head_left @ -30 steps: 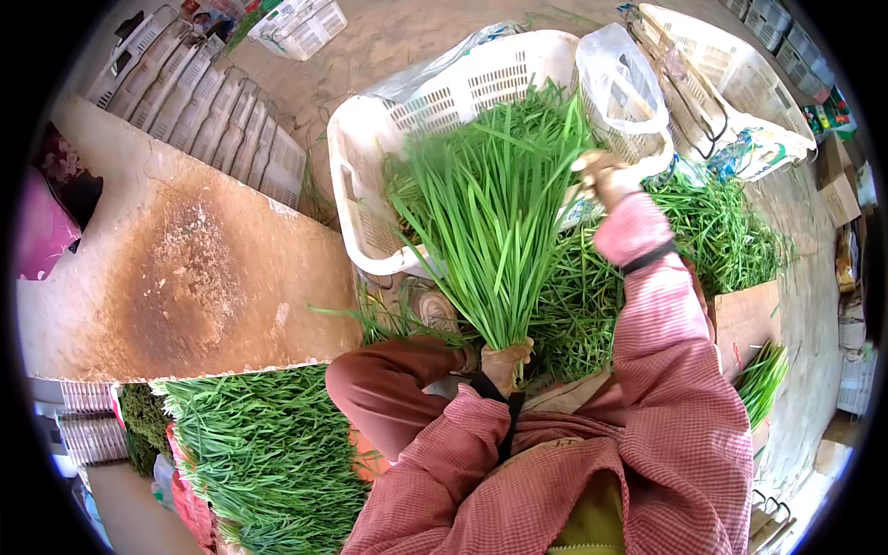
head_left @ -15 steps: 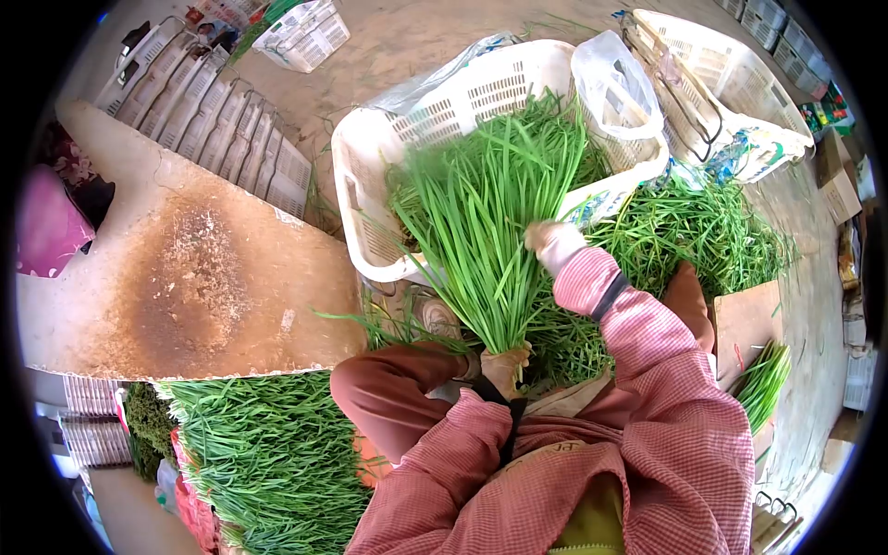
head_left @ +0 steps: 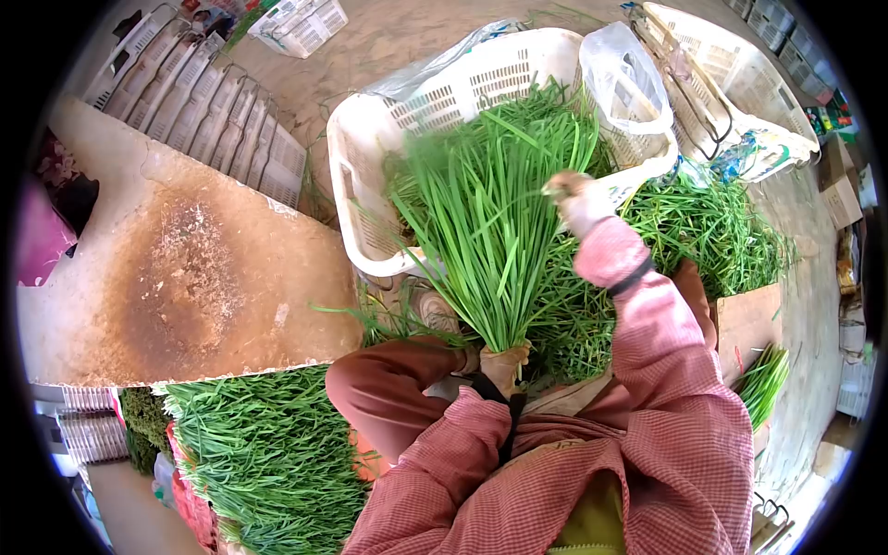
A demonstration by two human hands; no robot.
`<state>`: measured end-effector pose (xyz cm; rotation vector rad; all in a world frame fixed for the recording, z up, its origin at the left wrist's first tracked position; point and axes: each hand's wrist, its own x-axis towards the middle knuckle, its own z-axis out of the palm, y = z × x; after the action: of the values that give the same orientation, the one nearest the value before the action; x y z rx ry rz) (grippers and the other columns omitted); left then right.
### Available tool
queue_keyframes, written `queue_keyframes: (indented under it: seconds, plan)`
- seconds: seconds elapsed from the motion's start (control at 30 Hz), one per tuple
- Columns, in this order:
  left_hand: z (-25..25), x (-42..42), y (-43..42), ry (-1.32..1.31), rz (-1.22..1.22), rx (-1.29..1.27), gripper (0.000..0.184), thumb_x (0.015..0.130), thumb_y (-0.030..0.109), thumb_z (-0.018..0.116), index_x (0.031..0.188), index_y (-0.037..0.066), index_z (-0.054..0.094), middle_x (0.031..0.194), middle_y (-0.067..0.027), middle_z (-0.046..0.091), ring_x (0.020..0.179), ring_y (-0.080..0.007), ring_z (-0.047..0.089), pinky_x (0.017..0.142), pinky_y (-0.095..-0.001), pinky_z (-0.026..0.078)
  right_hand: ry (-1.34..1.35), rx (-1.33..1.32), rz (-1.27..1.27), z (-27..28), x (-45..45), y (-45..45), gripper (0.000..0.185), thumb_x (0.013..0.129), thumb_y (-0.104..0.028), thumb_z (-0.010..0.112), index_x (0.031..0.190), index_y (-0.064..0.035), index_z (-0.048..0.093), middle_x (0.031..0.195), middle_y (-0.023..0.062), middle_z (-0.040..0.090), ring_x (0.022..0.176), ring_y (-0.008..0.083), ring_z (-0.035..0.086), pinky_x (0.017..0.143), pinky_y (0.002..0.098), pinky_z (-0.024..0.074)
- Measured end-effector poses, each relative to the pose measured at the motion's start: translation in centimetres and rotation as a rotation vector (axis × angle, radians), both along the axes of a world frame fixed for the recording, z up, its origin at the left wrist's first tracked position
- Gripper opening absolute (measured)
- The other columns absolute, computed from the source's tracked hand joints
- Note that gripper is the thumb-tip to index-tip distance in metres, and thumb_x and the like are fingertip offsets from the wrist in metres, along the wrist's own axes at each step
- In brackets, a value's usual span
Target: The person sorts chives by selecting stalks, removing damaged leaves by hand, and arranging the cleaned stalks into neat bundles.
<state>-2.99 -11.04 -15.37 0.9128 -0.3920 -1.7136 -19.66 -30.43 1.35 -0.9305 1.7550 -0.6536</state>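
Observation:
My left hand (head_left: 505, 368), in a pale glove, grips the base of a bundle of garlic chives (head_left: 495, 231) in front of my lap. The long green leaves fan up and away, their tips over the white plastic basket (head_left: 356, 222). My right hand (head_left: 578, 202), gloved too, is raised just right of the leaves. Its fingers are pinched together and slightly blurred, close to a thin strand; what they hold is too small to make out. More loose greens lie inside the basket behind the bundle.
Loose green leaves (head_left: 717, 231) are heaped on the ground at right, beside a board (head_left: 749, 328). Rows of chives (head_left: 268, 453) lie at lower left, below a stained board (head_left: 102, 305). Stacked crates (head_left: 199, 111) and a clear plastic bag (head_left: 624, 79) on the basket rim stand farther off.
My right hand has moved up and to the right, away from the bundle's edge. My left hand keeps its hold on the chives in nearly the same place.

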Motion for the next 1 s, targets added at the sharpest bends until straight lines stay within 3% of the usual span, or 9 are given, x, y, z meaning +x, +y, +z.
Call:
queue_keyframes:
  seconds: [0.1, 0.17, 0.23, 0.43, 0.57, 0.7, 0.77, 0.83, 1.0]
  plan:
    - [-1.0, -0.1, 0.1, -0.049, -0.012, -0.107, 0.021, 0.066, -0.01, 0.062, 0.086, -0.003, 0.06, 0.077, -0.0151, 0.062, 0.052, -0.0177, 0.057, 0.043, -0.0255, 0.046, -0.543, -0.197, 0.547, 1.1, -6.4, 5.5, 0.018, 0.088, -0.016, 0.048, 0.092, -0.0008, 0.056, 0.071, 0.0081, 0.061, 0.053, 0.0142, 0.058, 0.045, 0.0241, 0.0453]
    - [0.0, -0.3, -0.1, -0.131, -0.04, 0.013, 0.022, 0.066, -0.01, 0.063, 0.086, -0.002, 0.06, 0.076, -0.0138, 0.062, 0.052, -0.0166, 0.056, 0.043, -0.025, 0.046, -0.83, 0.194, 1.142, 2.9, -6.7, 8.5, 0.049, 0.085, -0.033, 0.052, 0.121, -0.0012, 0.042, 0.106, 0.0198, 0.056, 0.09, 0.0264, 0.059, 0.082, 0.0357, 0.0474]
    - [0.3, -0.2, -0.1, -0.123, -0.031, 0.016, 0.022, 0.066, -0.01, 0.063, 0.086, 0.0, 0.061, 0.075, -0.0125, 0.062, 0.052, -0.0161, 0.056, 0.043, -0.0249, 0.046, 0.109, -0.109, 1.196, 2.3, -7.0, 10.8, 0.082, 0.074, -0.038, 0.064, 0.132, 0.0003, 0.022, 0.115, 0.0232, 0.049, 0.102, 0.0313, 0.052, 0.092, 0.0399, 0.0395]
    - [1.7, -0.5, 0.0, -0.191, -0.009, 0.065, 0.024, 0.066, -0.012, 0.059, 0.088, -0.001, 0.06, 0.075, -0.0117, 0.062, 0.051, -0.0146, 0.055, 0.043, -0.0236, 0.044, 0.268, 0.35, 1.0, -4.5, -0.5, 13.0, 0.1, 0.067, -0.052, 0.066, 0.133, 0.005, 0.015, 0.118, 0.03, 0.044, 0.111, 0.0331, 0.046, 0.095, 0.0384, 0.0364]
    - [7.2, 0.6, 1.7, -0.254, 0.005, 0.189, 0.029, 0.064, -0.014, 0.055, 0.088, 0.001, 0.06, 0.075, -0.0076, 0.062, 0.054, -0.0131, 0.054, 0.046, -0.0227, 0.044, -0.819, 0.113, 0.251, -10.4, 3.8, 14.1, 0.112, 0.058, -0.046, 0.074, 0.133, 0.0046, 0.008, 0.13, 0.0266, 0.031, 0.122, 0.0345, 0.032, 0.103, 0.0375, 0.0275]
    - [13.7, 5.1, 3.6, -0.285, -0.264, 0.168, 0.023, 0.064, -0.008, 0.059, 0.086, -0.001, 0.06, 0.076, -0.0082, 0.061, 0.056, -0.0127, 0.054, 0.05, -0.0217, 0.043, -0.306, 0.451, -0.403, -0.9, 5.8, 7.5, 0.072, 0.075, -0.028, 0.065, 0.13, -0.0011, 0.027, 0.119, 0.024, 0.045, 0.113, 0.0353, 0.043, 0.092, 0.0461, 0.0387]
    - [16.0, 6.9, 4.5, -0.298, -0.381, 0.231, 0.029, 0.064, -0.01, 0.056, 0.092, -0.001, 0.058, 0.078, -0.0089, 0.061, 0.058, -0.0135, 0.054, 0.052, -0.0221, 0.045, -0.903, 0.252, -0.692, 0.1, 2.5, 7.1, 0.026, 0.073, -0.02, 0.065, 0.091, -0.0063, 0.053, 0.073, 0.0062, 0.055, 0.065, 0.0191, 0.056, 0.058, 0.0358, 0.0511]
    - [16.9, 8.8, 5.9, -0.27, -0.376, 0.259, 0.033, 0.064, -0.011, 0.056, 0.095, 0.0, 0.056, 0.078, -0.0092, 0.06, 0.059, -0.0139, 0.054, 0.053, -0.0226, 0.045, -1.263, 0.001, -0.658, -1.4, -1.9, 6.3, 0.022, 0.08, -0.02, 0.058, 0.096, -0.006, 0.053, 0.085, 0.0052, 0.056, 0.078, 0.0183, 0.052, 0.073, 0.0325, 0.0454]
    - [17.3, 9.4, 8.0, -0.2, -0.348, 0.222, 0.039, 0.063, -0.013, 0.059, 0.099, 0.0, 0.053, 0.079, -0.0101, 0.06, 0.061, -0.0154, 0.056, 0.053, -0.0231, 0.047, -0.585, -0.354, -0.796, -4.8, -15.6, 6.5, 0.034, 0.077, -0.019, 0.063, 0.106, -0.0081, 0.05, 0.093, 0.0055, 0.054, 0.08, 0.0193, 0.052, 0.072, 0.0313, 0.0436]
